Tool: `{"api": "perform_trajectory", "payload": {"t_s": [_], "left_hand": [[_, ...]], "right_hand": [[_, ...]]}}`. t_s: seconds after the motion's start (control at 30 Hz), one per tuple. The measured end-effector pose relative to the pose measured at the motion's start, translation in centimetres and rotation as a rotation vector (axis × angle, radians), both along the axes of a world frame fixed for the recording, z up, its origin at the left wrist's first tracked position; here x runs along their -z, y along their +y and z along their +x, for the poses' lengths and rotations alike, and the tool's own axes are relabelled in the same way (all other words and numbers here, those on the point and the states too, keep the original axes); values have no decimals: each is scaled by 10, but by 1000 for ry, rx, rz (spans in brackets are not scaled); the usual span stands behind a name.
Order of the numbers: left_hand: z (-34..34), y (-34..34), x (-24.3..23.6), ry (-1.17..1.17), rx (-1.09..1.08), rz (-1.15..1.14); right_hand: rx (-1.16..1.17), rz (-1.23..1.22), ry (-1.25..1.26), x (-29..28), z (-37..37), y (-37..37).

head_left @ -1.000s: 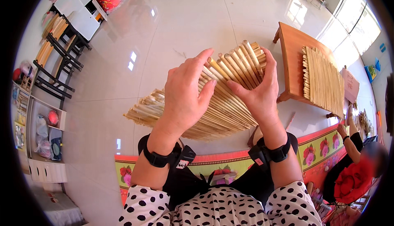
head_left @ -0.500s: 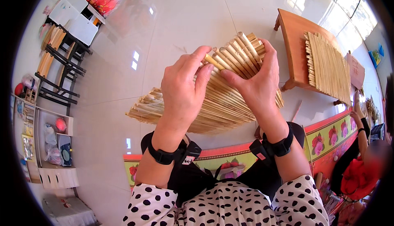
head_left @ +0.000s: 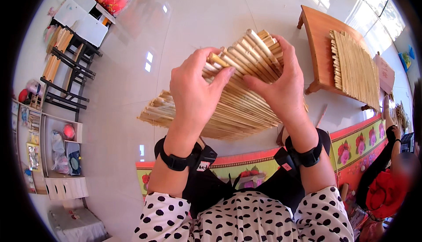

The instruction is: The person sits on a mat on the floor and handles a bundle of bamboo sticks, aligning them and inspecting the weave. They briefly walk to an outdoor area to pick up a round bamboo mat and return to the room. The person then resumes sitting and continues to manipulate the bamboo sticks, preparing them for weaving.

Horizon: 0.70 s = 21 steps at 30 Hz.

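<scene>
I hold a bundle of pale bamboo sticks (head_left: 239, 105) fanned out in front of my chest. My left hand (head_left: 195, 94) grips the bundle from the left, thumb and fingers closed over the stick ends. My right hand (head_left: 281, 88) clasps the same bundle from the right, fingers wrapped over the upper ends. Both wrists carry black bands. The lower ends of the sticks spread down to the left, above the glossy floor.
A low wooden table (head_left: 318, 44) at right bears a mat of aligned sticks (head_left: 354, 68). A flowered mat (head_left: 351, 145) lies under me. Another person in red (head_left: 389, 189) sits at the far right. Black racks (head_left: 66, 66) and a shelf unit (head_left: 52, 154) stand at left.
Both hands have stayed on the bundle, shifting slightly along the stick ends; the bundle sits a bit higher and closer in view.
</scene>
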<state>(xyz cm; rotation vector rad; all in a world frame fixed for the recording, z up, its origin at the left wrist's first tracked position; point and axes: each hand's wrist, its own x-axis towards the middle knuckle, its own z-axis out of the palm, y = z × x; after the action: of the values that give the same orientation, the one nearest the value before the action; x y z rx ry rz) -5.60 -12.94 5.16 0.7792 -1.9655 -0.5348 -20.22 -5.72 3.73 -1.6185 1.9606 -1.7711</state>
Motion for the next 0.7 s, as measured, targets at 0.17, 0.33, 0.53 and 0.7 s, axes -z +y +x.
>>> {"api": "perform_trajectory", "payload": {"t_s": [0.17,0.33,0.53,0.7], "left_hand": [[-9,0,2,-29,-7,-25],[-10,3,1,-34,-13,26],[-7,0,5,-35,-55,-117],[-2,-4,-1,-130,11,-214]], "right_hand": [[107,-26,113,5,-5,-3],[150,48,129,5,-2,1],[120,60,21,4,0,-1],[134,72,-7,2,0,-2]]}}
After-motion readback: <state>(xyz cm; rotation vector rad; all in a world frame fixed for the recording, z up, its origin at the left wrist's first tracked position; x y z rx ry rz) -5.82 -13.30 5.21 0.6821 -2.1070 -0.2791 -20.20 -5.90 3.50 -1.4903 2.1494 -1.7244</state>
